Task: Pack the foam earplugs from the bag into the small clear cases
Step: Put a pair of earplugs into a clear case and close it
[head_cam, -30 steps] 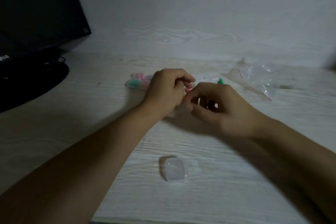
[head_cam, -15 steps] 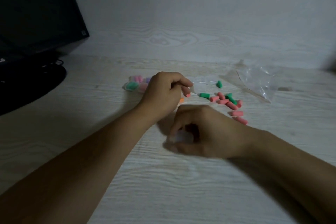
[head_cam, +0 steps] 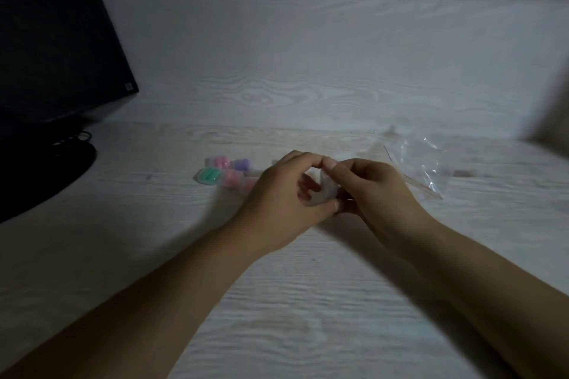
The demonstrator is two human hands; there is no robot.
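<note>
Now pinching a small clear plastic case point(head_cam: 328, 191) between both hands, just above the pale wood-grain worktop point(head_cam: 277, 301).

Held by left hand point(head_cam: 283, 194) with fingers curled round the near and lower edge, thumb tip against the bottom corner; gripped from the other side by right hand point(head_cam: 372, 191), thumb on the top edge, fingers folded behind. Whether lidded or holding anything inside, cannot tell through the blur. Lying on the worktop just left of the left hand: a cluster of filled clear cases point(head_cam: 223, 174) showing green, pink and purple foam earplugs. Resting to the right, near the right hand: a crumpled clear plastic bag point(head_cam: 428, 163). Standing at far left: a dark monitor point(head_cam: 55, 40) on its black base.
</note>
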